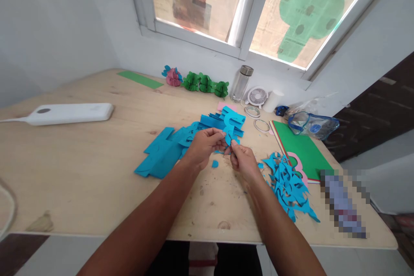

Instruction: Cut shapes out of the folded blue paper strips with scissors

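Observation:
Both my hands pinch a small cut blue paper piece (230,134) above the middle of the table. My left hand (205,144) grips its left side between thumb and fingers. My right hand (245,159) is closed on its lower right edge. Just behind lie folded blue paper strips (211,121), and larger folded blue sheets (164,155) spread to the left of my left hand. One small blue scrap (215,164) rests on the wood between my wrists. A heap of blue paper offcuts (287,183) lies right of my right forearm.
A white power strip (71,113) lies at left. Along the wall stand green paper decorations (205,84), a glass bottle (242,84) and a small fan (257,96). Tape rolls (261,126), green sheets (307,151) and a clear pouch (313,126) are at right.

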### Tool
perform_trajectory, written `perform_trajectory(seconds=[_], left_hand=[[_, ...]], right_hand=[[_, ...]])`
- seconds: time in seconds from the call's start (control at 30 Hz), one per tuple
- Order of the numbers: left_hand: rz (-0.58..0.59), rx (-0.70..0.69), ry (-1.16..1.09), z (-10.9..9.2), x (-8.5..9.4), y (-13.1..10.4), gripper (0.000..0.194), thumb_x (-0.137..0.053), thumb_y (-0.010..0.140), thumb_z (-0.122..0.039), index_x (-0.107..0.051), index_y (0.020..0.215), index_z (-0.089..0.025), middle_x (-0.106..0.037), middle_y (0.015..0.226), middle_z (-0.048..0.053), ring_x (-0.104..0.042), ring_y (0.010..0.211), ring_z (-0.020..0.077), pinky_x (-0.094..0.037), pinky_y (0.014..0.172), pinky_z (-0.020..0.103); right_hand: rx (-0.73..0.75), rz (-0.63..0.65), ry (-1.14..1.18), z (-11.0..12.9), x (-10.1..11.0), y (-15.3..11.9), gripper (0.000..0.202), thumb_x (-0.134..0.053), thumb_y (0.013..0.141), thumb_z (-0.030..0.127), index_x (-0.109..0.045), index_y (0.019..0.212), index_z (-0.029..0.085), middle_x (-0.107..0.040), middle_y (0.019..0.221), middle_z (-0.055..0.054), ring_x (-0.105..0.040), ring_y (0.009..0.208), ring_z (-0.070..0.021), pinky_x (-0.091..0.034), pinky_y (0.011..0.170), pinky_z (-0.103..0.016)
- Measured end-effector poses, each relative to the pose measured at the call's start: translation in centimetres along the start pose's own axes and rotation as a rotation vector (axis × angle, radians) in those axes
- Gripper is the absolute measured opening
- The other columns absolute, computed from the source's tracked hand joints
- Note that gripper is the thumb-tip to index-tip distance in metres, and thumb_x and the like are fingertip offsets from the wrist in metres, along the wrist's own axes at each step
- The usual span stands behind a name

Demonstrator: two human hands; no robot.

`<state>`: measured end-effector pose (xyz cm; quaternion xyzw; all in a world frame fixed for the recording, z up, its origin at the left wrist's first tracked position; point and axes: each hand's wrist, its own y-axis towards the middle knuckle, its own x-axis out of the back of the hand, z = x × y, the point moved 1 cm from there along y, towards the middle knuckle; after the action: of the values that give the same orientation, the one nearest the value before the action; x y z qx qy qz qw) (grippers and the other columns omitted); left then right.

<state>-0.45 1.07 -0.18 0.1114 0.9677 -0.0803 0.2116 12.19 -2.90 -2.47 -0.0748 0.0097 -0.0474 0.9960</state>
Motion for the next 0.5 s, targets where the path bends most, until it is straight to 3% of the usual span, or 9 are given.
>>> perform_trajectory(seconds=[0.5], left_hand=[[0.119,0.059,-0.103,0.46,-0.25,-0.1,0.027,-0.074,0.058,-0.034,-0.056,0.063,-0.015,-0.059,0.057,0.0,-0.056,0.053,0.0133,-0.046,0.058,0.03]], right_hand=[[0.028,0.003,0.026,-0.05,0.09,0.15,0.046,-0.057,0.072,0.063,-0.051,0.058,0.019,-0.029,0.033,0.01,-0.016,0.033,-0.0051,-0.008,0.038,-0.025]])
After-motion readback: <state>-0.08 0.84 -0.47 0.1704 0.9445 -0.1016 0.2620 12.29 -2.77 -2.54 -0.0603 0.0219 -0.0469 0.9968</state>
